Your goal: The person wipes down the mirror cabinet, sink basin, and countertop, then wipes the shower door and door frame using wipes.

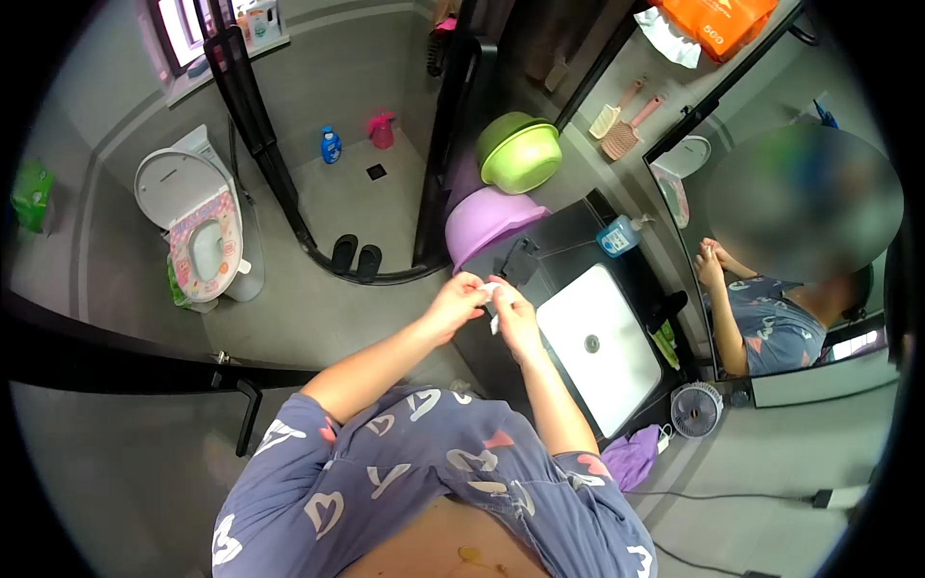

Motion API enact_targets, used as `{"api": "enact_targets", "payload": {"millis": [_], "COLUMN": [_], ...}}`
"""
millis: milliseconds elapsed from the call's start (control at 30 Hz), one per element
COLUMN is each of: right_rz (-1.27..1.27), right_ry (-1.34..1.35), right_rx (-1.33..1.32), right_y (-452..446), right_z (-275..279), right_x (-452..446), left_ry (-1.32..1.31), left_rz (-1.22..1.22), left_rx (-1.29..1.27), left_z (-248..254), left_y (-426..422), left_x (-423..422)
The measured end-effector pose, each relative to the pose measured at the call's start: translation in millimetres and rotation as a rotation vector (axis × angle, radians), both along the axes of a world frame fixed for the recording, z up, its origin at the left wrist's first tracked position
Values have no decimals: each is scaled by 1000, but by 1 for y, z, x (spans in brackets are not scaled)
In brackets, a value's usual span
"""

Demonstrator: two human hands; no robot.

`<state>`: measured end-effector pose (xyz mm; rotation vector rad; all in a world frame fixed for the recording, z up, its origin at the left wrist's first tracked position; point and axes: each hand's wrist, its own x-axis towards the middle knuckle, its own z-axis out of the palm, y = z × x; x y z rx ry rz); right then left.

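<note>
My left hand point(455, 306) and my right hand point(516, 320) meet in front of me, beside the dark washbasin counter point(554, 252). Between them is a small crumpled white tissue point(489, 289), pinched by the fingers of both hands. A loose end of it hangs below the right hand's fingers. To the right of my right hand lies the white rectangular sink point(617, 385) with a drain in its middle. A purple basin point(487, 220) stands just beyond the hands.
A green basin point(525, 159) rests above the purple one. A blue soap bottle point(619, 236), a small fan point(696, 409) and a purple cloth point(631, 458) are around the sink. The toilet point(178, 178) stands left; black slippers point(356, 258) lie near the shower edge.
</note>
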<state>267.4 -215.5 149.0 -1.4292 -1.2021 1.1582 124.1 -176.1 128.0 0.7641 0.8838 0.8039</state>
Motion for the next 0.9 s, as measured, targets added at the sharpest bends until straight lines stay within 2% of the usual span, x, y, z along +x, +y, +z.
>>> {"api": "enact_targets", "payload": {"millis": [67, 133, 233, 267, 333, 367, 400, 467, 500, 533, 600, 633, 667, 700, 733, 800, 833, 900], "right_rz": [69, 141, 295, 302, 278, 205, 189, 89, 125, 122, 313, 423, 502, 542, 579, 729, 706, 617], "right_ry": [120, 128, 175, 177, 247, 254, 260, 319, 276, 280, 83, 77, 30, 165, 299, 387, 436, 401], "right_rx": [-115, -145, -294, -305, -186, -127, -89, 54, 74, 77, 96, 157, 147, 100, 57, -144, -132, -101], "right_y": [3, 9, 19, 22, 30, 34, 37, 46, 49, 50, 49, 46, 41, 37, 33, 28, 25, 19], "right_z": [4, -2, -1, 1, 4, 2, 6, 8, 12, 15, 17, 15, 12, -2, -8, -7, -13, -8], "right_x": [-1, 8, 26, 30, 40, 45, 50, 60, 68, 69, 68, 59, 49, 35, 23, 15, 11, 10], "left_ry": [-84, -195, -188, -187, -158, -23, -21, 492, 548, 553, 329, 338, 235, 130, 134, 140, 234, 241], "left_rz": [140, 239, 290, 328, 256, 209, 207, 77, 63, 61, 79, 74, 59, 41, 33, -15, -18, 32], "left_rx": [-60, -113, -72, -73, 10, 53, 50, 307, 326, 328, 211, 212, 214, 218, 224, 329, 391, 401], "left_z": [-1, 9, 7, 15, 18, 23, 29, 36, 38, 38, 39, 44, 50, 54, 55, 59, 66, 66], "left_y": [7, 11, 17, 13, 8, 4, -1, -12, -16, -19, -23, -25, -26, -26, -25, -22, -22, -22], "left_x": [-12, -27, -45, -47, -52, -52, -51, -51, -52, -51, -50, -47, -43, -39, -37, -38, -40, -43]}}
